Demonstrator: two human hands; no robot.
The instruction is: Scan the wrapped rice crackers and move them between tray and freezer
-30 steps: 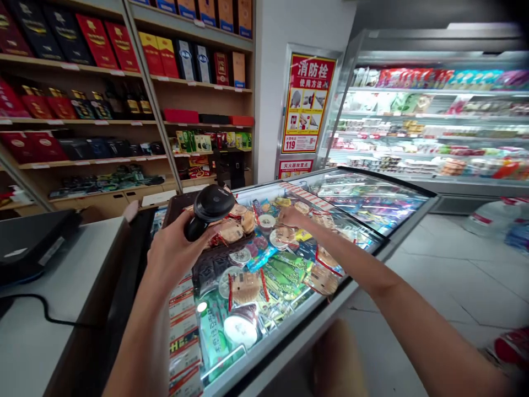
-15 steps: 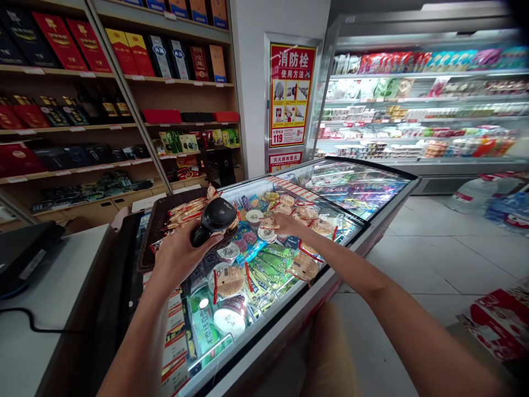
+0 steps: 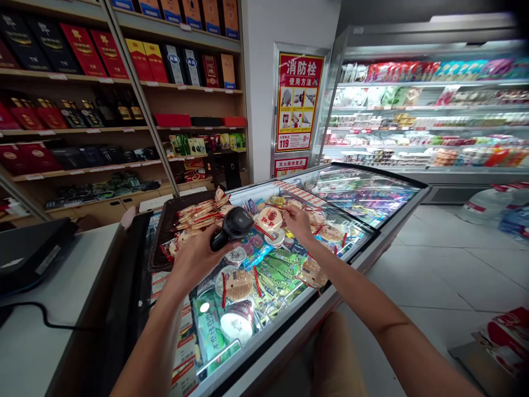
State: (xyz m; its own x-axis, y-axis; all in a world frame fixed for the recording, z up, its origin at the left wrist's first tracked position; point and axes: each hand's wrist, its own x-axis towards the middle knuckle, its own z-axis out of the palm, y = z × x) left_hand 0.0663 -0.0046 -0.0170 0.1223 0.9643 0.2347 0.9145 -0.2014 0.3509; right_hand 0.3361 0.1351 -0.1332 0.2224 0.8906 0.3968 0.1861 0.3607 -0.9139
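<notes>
My left hand (image 3: 195,255) is closed around the handle of a black handheld barcode scanner (image 3: 238,223), held above the glass freezer top. Between the fingertips of my right hand (image 3: 298,225) is the edge of a round pastry packet (image 3: 270,218), clear wrapped with red print facing up, just beyond the scanner's head. More wrapped round pastries (image 3: 238,283) lie over the freezer, some with red-edged wrappers. To the left of the scanner, a dark woven basket (image 3: 157,248) holds a pile of similar packets (image 3: 200,214).
The chest freezer (image 3: 276,336) stretches away to the right, with tubs and ice pops under its glass. A counter with a black device (image 3: 35,253) stands left. Shelves of boxed bottles (image 3: 85,49), a refrigerated display (image 3: 413,124) and water jugs (image 3: 483,204) surround it.
My right hand has lifted and turned the round pastry packet so its red-printed face shows. The scanner stays in my left hand, and the whole view has shifted slightly.
</notes>
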